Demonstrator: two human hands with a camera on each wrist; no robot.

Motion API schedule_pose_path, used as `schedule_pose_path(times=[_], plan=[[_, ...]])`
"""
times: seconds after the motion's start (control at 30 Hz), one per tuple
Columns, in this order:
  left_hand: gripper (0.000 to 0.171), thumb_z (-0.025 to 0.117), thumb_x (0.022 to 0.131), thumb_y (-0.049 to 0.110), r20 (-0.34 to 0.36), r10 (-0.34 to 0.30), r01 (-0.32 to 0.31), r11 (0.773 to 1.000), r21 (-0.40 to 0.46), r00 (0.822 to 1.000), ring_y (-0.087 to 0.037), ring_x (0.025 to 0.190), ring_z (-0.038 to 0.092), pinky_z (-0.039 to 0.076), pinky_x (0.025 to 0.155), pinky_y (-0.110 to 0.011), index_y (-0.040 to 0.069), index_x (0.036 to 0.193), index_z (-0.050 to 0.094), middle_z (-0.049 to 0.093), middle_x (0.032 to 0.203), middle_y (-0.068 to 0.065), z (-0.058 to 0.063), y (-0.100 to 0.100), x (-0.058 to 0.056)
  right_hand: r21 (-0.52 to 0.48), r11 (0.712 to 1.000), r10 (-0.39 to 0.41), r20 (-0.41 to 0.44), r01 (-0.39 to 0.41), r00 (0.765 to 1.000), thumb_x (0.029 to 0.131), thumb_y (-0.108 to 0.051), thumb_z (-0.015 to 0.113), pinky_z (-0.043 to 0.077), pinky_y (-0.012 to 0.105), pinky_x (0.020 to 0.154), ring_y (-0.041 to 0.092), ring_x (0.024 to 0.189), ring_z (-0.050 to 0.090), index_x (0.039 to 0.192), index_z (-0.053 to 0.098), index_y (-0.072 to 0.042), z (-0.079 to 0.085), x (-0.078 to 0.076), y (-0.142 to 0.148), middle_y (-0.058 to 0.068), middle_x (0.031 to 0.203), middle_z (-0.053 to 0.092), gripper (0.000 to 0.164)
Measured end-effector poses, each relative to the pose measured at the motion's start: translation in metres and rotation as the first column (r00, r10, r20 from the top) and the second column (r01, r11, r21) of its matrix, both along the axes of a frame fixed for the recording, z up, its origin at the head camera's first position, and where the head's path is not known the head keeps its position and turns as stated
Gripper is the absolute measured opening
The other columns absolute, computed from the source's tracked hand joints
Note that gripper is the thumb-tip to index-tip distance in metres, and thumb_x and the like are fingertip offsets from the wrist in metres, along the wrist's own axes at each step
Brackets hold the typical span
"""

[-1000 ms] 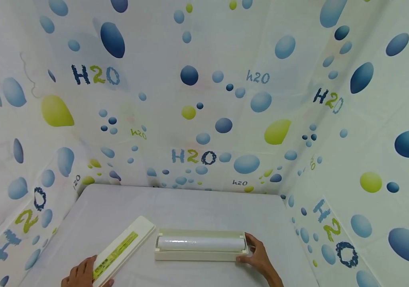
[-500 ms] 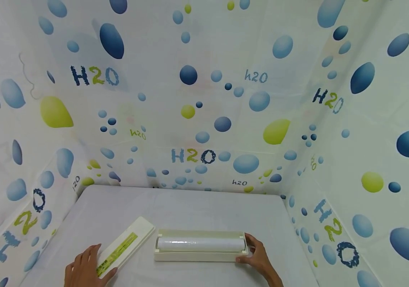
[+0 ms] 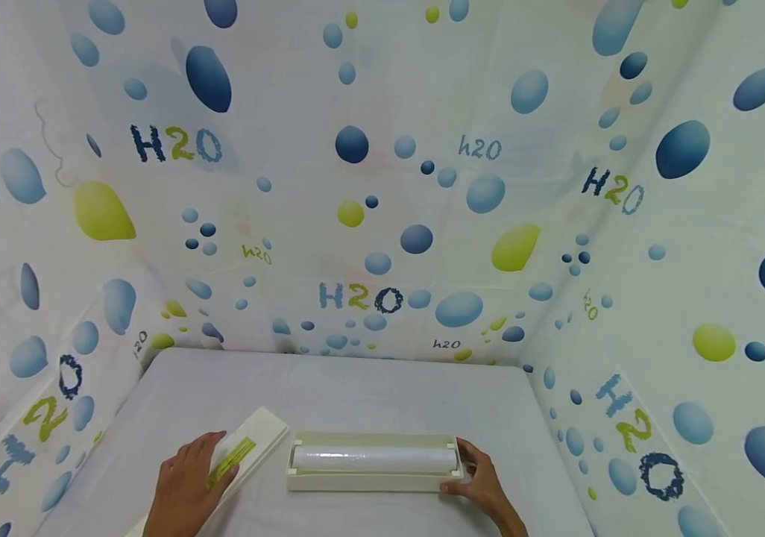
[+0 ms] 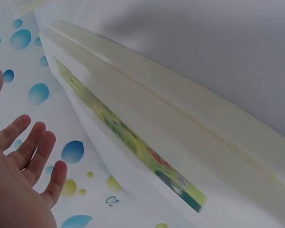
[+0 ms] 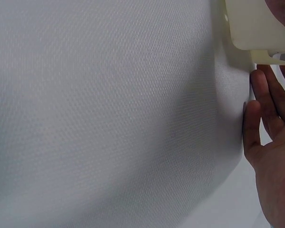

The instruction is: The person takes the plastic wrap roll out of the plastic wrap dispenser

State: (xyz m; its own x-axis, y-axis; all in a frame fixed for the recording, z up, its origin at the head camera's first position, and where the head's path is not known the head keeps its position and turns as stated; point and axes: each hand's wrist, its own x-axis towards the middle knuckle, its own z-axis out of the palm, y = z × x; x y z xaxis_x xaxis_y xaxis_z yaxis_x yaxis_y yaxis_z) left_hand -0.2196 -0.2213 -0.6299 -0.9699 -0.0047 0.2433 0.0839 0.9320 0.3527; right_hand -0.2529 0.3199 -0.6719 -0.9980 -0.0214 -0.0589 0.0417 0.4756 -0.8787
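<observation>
A cream cling film dispenser (image 3: 372, 483) lies lidless on the table, with a shiny roll of cling film (image 3: 376, 457) along its trough. My right hand (image 3: 486, 485) holds its right end, thumb at the front corner and fingers at the back; the right wrist view shows only a corner of the dispenser (image 5: 256, 28). To the left, the long cream lid (image 3: 265, 432) lies at a slant, its green-yellow label (image 4: 128, 140) facing up. My left hand (image 3: 188, 481) is over the lid and hides part of it. Its fingers (image 4: 31, 147) are spread and relaxed in the left wrist view.
A white cloth covers the table (image 3: 335, 388). Curtains (image 3: 382, 186) printed with blue and green drops and "H2O" lettering enclose it at the back and both sides.
My left hand has let go of the lid's near end and moved forward and right along it. My right hand and the dispenser stay in place.
</observation>
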Motion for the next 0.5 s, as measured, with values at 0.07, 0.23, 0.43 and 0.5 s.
schedule_pose_path(times=[0.07, 0.23, 0.43, 0.5], plan=[[0.065, 0.086, 0.093, 0.036, -0.032, -0.028, 0.029, 1.0, 0.007, 0.999, -0.047, 0.123, 0.065, 0.048, 0.091, -0.071, 0.0, 0.142, 0.062, 0.068, 0.139, -0.022, 0.003, 0.007, -0.002, 0.002, 1.0, 0.0, -0.001, 0.0, 1.0, 0.069, -0.019, 0.103, 0.056, 0.05, 0.104, 0.028, 0.127, 0.068, 0.15, 0.06, 0.002, 0.0, 0.0, 0.0, 0.016, 0.142, 0.072, 0.094], [0.055, 0.085, 0.095, 0.029, -0.092, -0.073, 0.076, 0.997, 0.034, 0.993, -0.044, 0.124, 0.067, 0.05, 0.094, -0.067, 0.004, 0.141, 0.067, 0.072, 0.136, -0.019, 0.005, 0.025, -0.005, -0.004, 1.0, -0.002, 0.001, 0.002, 1.0, 0.068, -0.018, 0.103, 0.055, 0.051, 0.104, 0.03, 0.128, 0.069, 0.15, 0.06, 0.002, 0.0, -0.001, 0.002, 0.017, 0.144, 0.072, 0.095], [0.05, 0.086, 0.095, 0.028, -0.11, -0.111, 0.117, 0.992, 0.054, 0.988, -0.039, 0.122, 0.068, 0.05, 0.094, -0.064, 0.008, 0.138, 0.07, 0.074, 0.132, -0.014, 0.007, 0.043, -0.01, -0.001, 1.0, 0.003, 0.002, -0.003, 1.0, 0.068, -0.02, 0.103, 0.056, 0.051, 0.104, 0.029, 0.126, 0.069, 0.15, 0.06, 0.002, 0.0, -0.002, 0.003, 0.018, 0.144, 0.072, 0.094], [0.049, 0.085, 0.095, 0.029, -0.097, -0.123, 0.129, 0.99, 0.052, 0.988, -0.038, 0.122, 0.068, 0.05, 0.095, -0.063, 0.009, 0.138, 0.07, 0.074, 0.132, -0.013, 0.008, 0.048, -0.012, -0.002, 1.0, 0.006, 0.001, -0.006, 1.0, 0.068, -0.02, 0.103, 0.056, 0.05, 0.103, 0.028, 0.126, 0.069, 0.15, 0.06, 0.003, 0.0, -0.002, 0.003, 0.018, 0.143, 0.072, 0.095]])
